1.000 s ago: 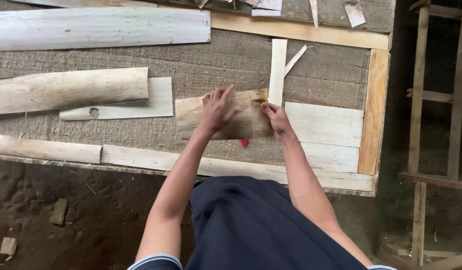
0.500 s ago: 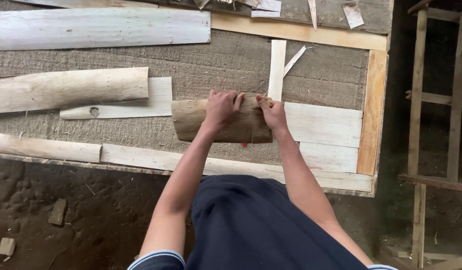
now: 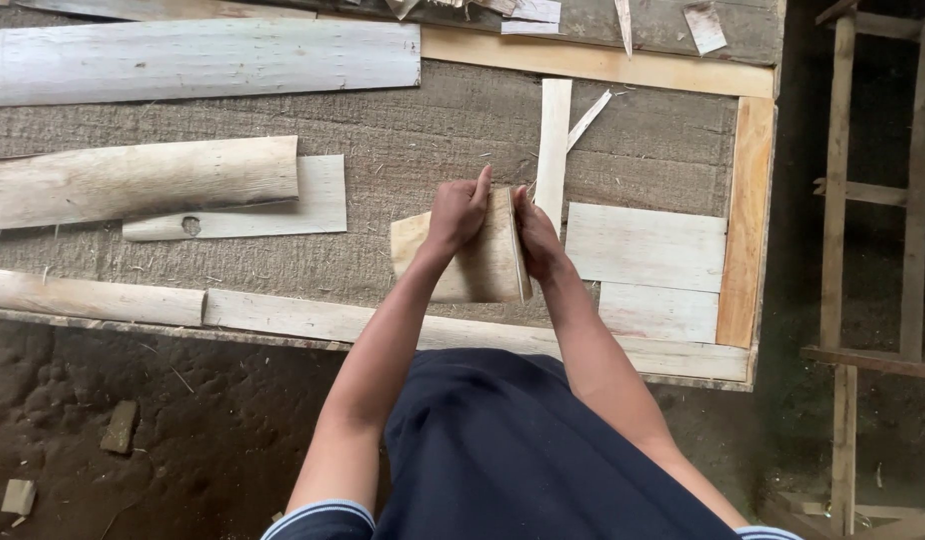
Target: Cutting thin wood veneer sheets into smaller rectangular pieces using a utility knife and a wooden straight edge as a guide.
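Observation:
I hold a short, pale wooden block (image 3: 483, 262) with a curved face, tipped up on edge above the woven mat (image 3: 403, 130) on the workbench. My left hand (image 3: 457, 212) grips its top left side. My right hand (image 3: 535, 232) presses against its right edge. Both hands pinch the block between them. Its lower part rests near the bench's front plank (image 3: 313, 320).
A long rounded slab (image 3: 133, 180) and a thin board with a hole (image 3: 243, 212) lie at left. Flat boards (image 3: 648, 245) lie at right, beside an orange plank (image 3: 748, 220). A grey plank (image 3: 193, 58) lies at the back. A wooden ladder frame (image 3: 843, 260) stands at the far right.
The block lay flat and lengthwise under my hands; it has now been turned up on its edge, with both hands squeezing it from either side.

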